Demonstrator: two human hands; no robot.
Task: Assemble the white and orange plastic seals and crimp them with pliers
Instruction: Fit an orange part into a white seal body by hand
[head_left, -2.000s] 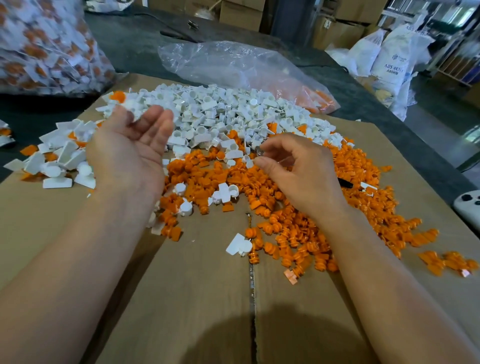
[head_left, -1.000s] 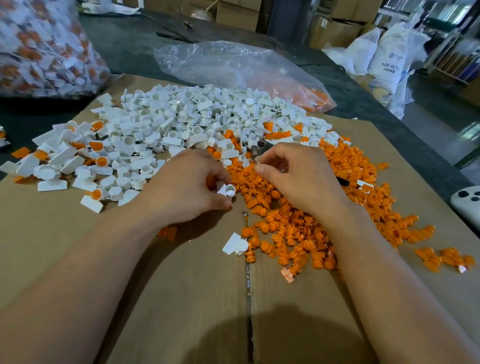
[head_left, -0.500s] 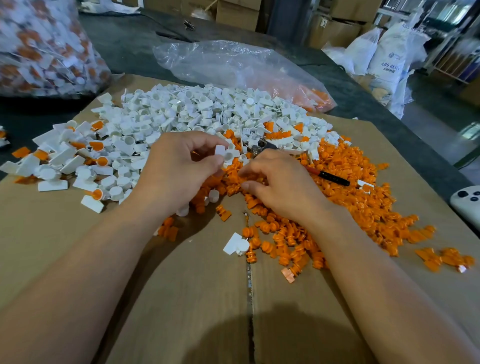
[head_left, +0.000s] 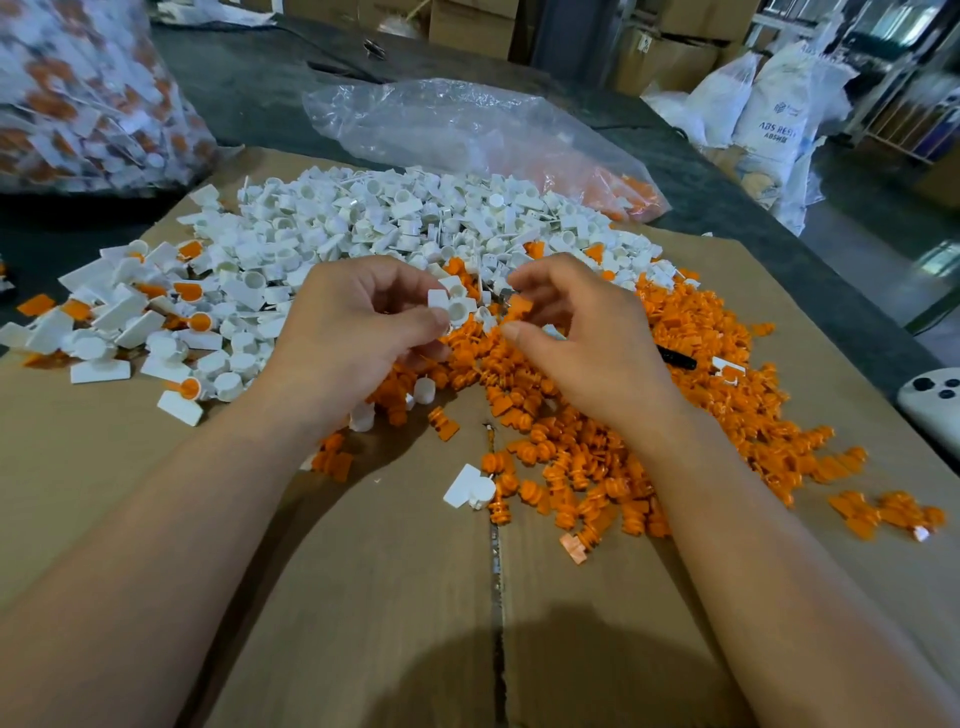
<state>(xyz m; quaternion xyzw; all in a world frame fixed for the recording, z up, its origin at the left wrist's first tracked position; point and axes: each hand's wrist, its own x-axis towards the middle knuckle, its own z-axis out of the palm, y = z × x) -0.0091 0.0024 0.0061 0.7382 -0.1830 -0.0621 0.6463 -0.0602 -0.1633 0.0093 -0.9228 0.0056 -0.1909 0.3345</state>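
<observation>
Warehouse clutter fills the back, with cartons and white sacks (head_left: 769, 114), and up front a dark table (head_left: 249, 88) carries a flat cardboard sheet (head_left: 363, 597). That sheet is where all the action is.

Across its far side spreads the white pile (head_left: 389, 218), and running down the right is the orange pile (head_left: 701, 395), the 2 heaps meeting in the middle. And look where both hands are, raised just above that meeting line!

The left hand (head_left: 348, 332) has its fingers curled, thumb and fingertips pinching a white seal (head_left: 449, 306), cup end facing right. The right hand (head_left: 587, 343) answers, thumb and forefinger nipping an orange insert (head_left: 519, 306). The 2 parts sit just beside each other, close, though I cannot tell if they touch.

The pliers (head_left: 675, 357) show only a black handle tip, poking out from behind the right hand on the orange heap. I cannot tell whether that hand has any hold on them.

Off to the left, finished pieces (head_left: 192, 387) with orange in the cup lie among loose white ones. 1 lone white seal (head_left: 470, 487) lies near the cardboard's centre seam.

Behind the heaps slumps a clear plastic bag (head_left: 457, 130) with orange showing inside, and a full bag of seals (head_left: 78, 93) sits at the far left. A white device (head_left: 935, 410) peeks in at the right edge.
</observation>
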